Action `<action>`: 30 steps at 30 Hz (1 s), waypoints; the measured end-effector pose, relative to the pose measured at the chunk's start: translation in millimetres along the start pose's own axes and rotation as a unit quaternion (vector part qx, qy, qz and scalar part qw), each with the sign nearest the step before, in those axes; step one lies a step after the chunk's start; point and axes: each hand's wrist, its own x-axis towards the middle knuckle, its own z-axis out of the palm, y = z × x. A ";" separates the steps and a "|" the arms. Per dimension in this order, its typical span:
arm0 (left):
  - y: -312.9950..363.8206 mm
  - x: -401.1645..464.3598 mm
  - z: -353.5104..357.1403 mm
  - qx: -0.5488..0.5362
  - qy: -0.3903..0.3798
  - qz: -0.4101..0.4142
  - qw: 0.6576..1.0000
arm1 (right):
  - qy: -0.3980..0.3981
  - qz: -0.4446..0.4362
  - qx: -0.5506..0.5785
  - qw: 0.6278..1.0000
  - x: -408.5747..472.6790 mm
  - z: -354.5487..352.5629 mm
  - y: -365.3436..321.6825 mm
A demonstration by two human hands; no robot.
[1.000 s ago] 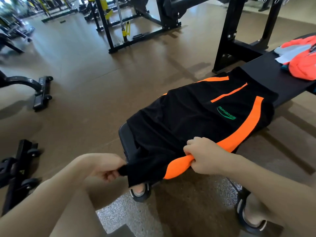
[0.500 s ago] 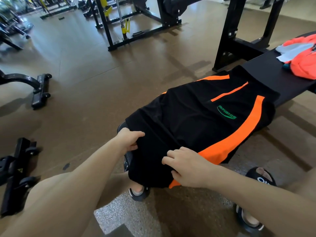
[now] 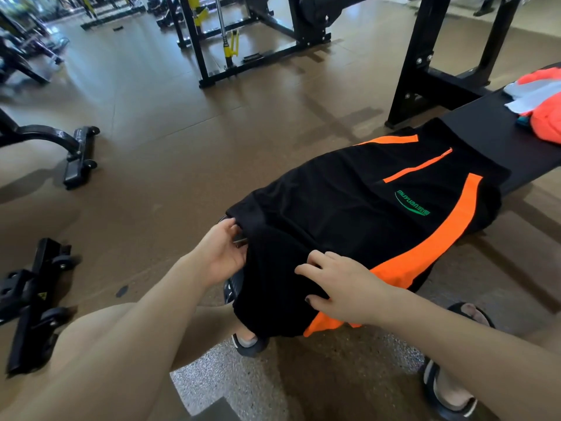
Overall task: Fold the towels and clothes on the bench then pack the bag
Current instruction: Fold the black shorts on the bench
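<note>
Black-and-orange shorts (image 3: 358, 217), soft, light and limp, drape over the bench (image 3: 491, 138) end at frame centre, left hand (image 3: 223, 256) grasping their near-left edge, right hand (image 3: 343, 287) pressing flat on top with relaxed fingers.

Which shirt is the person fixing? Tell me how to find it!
Find the long black bench running across the gym floor. On its near end lies the black shirt, touched by the left hand and right hand. Unlike the orange clothes pile at the far end, it has orange stripes and a green logo.
</note>
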 end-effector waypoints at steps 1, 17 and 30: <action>-1.2 2.1 1.2 -0.030 0.024 -0.008 0.999 | 0.001 0.006 0.011 1.000 1.4 -0.4 1.3; 22.6 -3.6 -50.1 0.045 0.205 0.112 0.971 | -0.006 0.028 0.065 0.998 6.9 -5.6 5.7; -9.8 11.6 -75.6 0.247 0.211 0.015 0.946 | 0.053 0.031 0.013 0.998 -2.4 -8.9 5.5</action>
